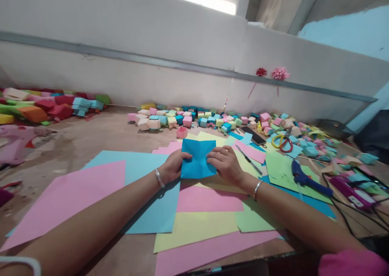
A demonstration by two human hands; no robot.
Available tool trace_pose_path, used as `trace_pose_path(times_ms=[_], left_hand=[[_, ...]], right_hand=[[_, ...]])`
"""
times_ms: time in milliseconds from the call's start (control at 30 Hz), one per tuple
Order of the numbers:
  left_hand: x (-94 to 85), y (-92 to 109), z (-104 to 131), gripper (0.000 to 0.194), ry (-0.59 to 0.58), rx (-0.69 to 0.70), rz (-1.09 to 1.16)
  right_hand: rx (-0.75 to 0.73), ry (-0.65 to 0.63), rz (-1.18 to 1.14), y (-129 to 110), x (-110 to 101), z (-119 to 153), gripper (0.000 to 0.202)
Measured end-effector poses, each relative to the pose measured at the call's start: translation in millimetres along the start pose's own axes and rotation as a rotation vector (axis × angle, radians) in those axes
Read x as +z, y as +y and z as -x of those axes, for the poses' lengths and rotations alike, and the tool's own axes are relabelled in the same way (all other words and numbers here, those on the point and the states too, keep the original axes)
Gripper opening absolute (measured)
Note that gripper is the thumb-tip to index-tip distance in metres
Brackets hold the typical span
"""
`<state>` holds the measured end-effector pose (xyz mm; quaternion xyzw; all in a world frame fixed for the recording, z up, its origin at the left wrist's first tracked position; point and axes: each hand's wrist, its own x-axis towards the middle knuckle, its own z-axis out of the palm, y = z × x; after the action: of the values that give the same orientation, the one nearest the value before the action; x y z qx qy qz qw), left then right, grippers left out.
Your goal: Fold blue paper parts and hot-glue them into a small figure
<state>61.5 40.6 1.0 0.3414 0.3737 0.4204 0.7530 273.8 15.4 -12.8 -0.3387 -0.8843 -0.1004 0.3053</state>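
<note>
Bare forearms [103, 213] — left hand [174, 165] and right hand [227, 165] pinching creased, four-sided blue paper [199, 162].

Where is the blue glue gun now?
In the head view, the blue glue gun lies at the right, on green paper, left of the magenta box.

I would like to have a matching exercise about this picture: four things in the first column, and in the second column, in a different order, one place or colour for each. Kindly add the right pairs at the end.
Column 1
1. blue paper
2. blue glue gun
3. pink glue gun
4. scissors

Column 2
A. at the left edge of the picture
B. partly red, partly yellow
C. held between the left hand and the right hand
D. lying across green paper

Right pairs: 1-C, 2-D, 3-A, 4-B
</note>
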Motion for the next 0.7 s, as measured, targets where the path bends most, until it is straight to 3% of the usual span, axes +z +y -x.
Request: trace_pose_path(times_ms=[133,267,467,600,700], left_hand=[[0.6,-0.2,0.3,0.029,-0.046,0.026,-0.037],[-4.0,-1.2,-1.8,0.028,-0.044,0.089,-0.078],[3.7,-4.7,2.2,0.038,-0.07,0.146,-0.105],[8.8,-3.6,6.1,0.028,-0.098,0.202,-0.154],[6.9,-0.1,7.3,0.041,-0.035,0.315,-0.292]], right_hand=[[0.123,0.086,-0.243,9.7,5.5,6.4,0.019],[0.167,0.181,-0.288,14.7,11.4,3.2,0.013],[0.498,0.268,-0.613,7.2,4.4,2.3,0.017],[0.627,0.312,-0.607,7.4,7.3,3.4,0.03],[0.657,0.332,-0.572,8.6,10.6,4.0,0.037]])
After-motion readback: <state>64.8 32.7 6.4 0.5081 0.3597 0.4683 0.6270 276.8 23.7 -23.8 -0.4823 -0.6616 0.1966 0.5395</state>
